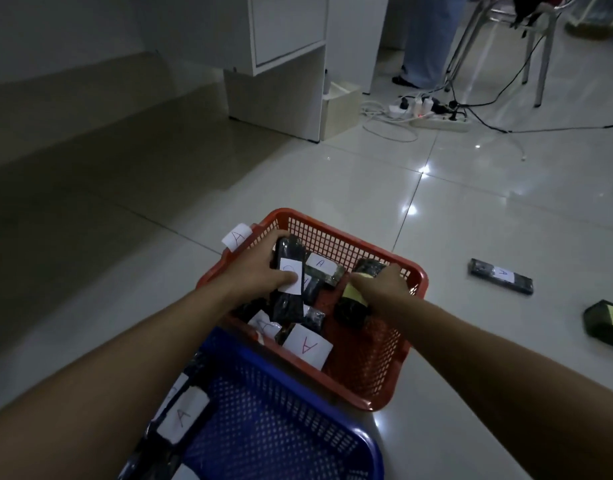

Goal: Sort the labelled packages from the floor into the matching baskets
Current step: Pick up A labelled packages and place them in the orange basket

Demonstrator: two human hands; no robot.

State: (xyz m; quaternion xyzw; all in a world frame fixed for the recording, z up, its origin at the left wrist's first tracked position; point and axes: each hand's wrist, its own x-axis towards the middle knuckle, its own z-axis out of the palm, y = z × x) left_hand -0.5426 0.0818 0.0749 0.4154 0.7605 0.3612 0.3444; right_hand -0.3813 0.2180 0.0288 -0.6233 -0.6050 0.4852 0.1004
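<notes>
Both hands reach into the red basket [395,268], which stands on the tiled floor [506,209] and carries an "A" tag [236,237] on its far rim. The left hand [260,271] is clamped on a black package [291,285] with a white label. The right hand [379,282] is clamped on a dark package with a yellow label [353,303]. More "A" packages [307,344] lie inside. A blue basket [281,420] sits nearer. Two packages [501,276] lie on the floor to the right.
</notes>
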